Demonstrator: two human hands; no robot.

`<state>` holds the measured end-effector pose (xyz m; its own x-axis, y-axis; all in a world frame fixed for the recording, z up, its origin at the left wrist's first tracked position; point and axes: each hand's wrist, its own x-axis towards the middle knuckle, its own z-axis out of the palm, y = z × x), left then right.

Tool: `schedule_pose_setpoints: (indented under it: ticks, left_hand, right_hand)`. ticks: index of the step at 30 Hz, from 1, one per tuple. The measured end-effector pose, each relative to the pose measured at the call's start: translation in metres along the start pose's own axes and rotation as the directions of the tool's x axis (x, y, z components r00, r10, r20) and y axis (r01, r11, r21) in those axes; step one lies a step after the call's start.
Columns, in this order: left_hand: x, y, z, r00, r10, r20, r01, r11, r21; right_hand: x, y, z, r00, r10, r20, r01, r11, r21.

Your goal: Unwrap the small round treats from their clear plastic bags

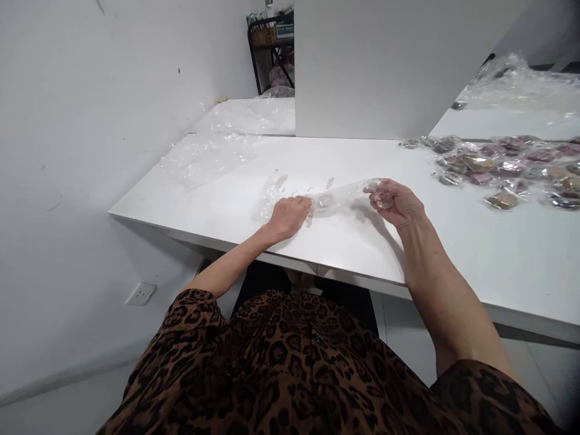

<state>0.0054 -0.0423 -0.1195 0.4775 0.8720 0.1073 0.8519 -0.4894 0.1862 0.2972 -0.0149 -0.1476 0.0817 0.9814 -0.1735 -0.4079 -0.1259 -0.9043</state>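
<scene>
A clear plastic bag (342,198) stretches between my two hands above the white table (326,244). My left hand (290,215) is closed on its left end, knuckles up, close to the tabletop. To the left of those fingers, crumpled clear plastic (267,202) spreads on the table. My right hand (393,202) grips the other end, raised a little off the surface with curled fingers. Whether anything lies inside the bag cannot be made out. Brownish marks show on the tabletop around the left hand.
Many small wrapped pieces (498,163), brown, pink and grey, lie heaped at the right. Loose clear film (212,157) rests at the back left. A white panel (376,66) rises behind the table. The wall (81,133) bounds the left side, and a dark shelf (267,45) stands behind.
</scene>
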Motion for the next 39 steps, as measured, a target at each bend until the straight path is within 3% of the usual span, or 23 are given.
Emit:
schedule_pose_setpoints:
  ticks: [3, 6, 8, 11, 14, 16, 18, 20, 23, 26, 28, 31, 34, 37, 39]
  left_hand:
    - [0.012, -0.008, -0.016, 0.994, -0.086, -0.064, 0.056, 0.925, -0.376]
    - [0.024, -0.014, -0.023, 0.981, -0.190, -0.036, 0.096, 0.641, -0.761]
    - [0.029, -0.014, -0.017, 0.964, -0.263, 0.042, 0.163, 0.455, -0.875]
    - [0.030, -0.011, 0.000, 0.925, -0.359, 0.124, 0.249, 0.327, -0.912]
    - [0.026, -0.010, 0.013, 0.911, -0.402, 0.093, 0.256, 0.375, -0.891]
    - [0.022, -0.007, 0.015, 0.923, -0.384, -0.036, 0.193, 0.542, -0.818]
    - [0.017, 0.001, 0.012, 0.930, -0.306, -0.202, 0.103, 0.747, -0.657]
    - [0.010, 0.014, 0.007, 0.939, -0.191, -0.286, 0.039, 0.885, -0.463]
    - [-0.001, 0.039, 0.001, 0.975, -0.032, -0.222, -0.032, 0.959, -0.280]
    - [-0.006, 0.052, -0.003, 0.994, 0.091, -0.066, -0.108, 0.936, -0.334]
    - [-0.003, 0.049, -0.004, 0.996, 0.088, -0.028, -0.091, 0.881, -0.464]
    - [0.008, 0.026, -0.003, 0.991, -0.134, -0.022, 0.090, 0.768, -0.634]
    - [0.020, 0.000, 0.003, 0.932, -0.319, 0.170, 0.336, 0.592, -0.733]
    - [0.027, -0.015, 0.008, 0.881, -0.306, 0.360, 0.465, 0.433, -0.772]
    - [0.033, -0.013, 0.012, 0.869, -0.265, 0.418, 0.493, 0.396, -0.775]
  right_hand:
    - [0.002, -0.001, 0.000, 0.998, -0.055, -0.039, 0.060, 0.988, 0.140]
    - [0.003, 0.002, 0.001, 0.983, -0.174, -0.064, 0.184, 0.963, 0.198]
    - [0.002, 0.005, 0.003, 0.975, -0.219, -0.046, 0.224, 0.954, 0.198]
    - [0.001, 0.009, 0.006, 0.982, -0.187, -0.032, 0.190, 0.965, 0.178]
    - [-0.005, 0.011, 0.014, 0.992, -0.123, -0.022, 0.125, 0.988, 0.095]
    - [-0.012, 0.012, 0.022, 0.995, -0.096, 0.037, 0.096, 0.995, 0.004]
    - [-0.019, 0.013, 0.031, 0.991, -0.059, 0.121, 0.069, 0.994, -0.085]
    - [-0.025, 0.014, 0.039, 0.982, 0.016, 0.189, 0.014, 0.988, -0.153]
    - [-0.032, 0.016, 0.048, 0.955, 0.172, 0.242, -0.114, 0.965, -0.237]
    - [-0.033, 0.019, 0.049, 0.937, 0.237, 0.255, -0.156, 0.941, -0.299]
    - [-0.031, 0.020, 0.047, 0.942, 0.221, 0.251, -0.137, 0.939, -0.315]
    - [-0.027, 0.021, 0.043, 0.945, 0.205, 0.256, -0.120, 0.943, -0.310]
    - [-0.025, 0.021, 0.041, 0.938, 0.194, 0.288, -0.103, 0.948, -0.302]
    - [-0.023, 0.022, 0.039, 0.931, 0.181, 0.318, -0.080, 0.949, -0.306]
    - [-0.023, 0.023, 0.038, 0.929, 0.177, 0.326, -0.074, 0.950, -0.304]
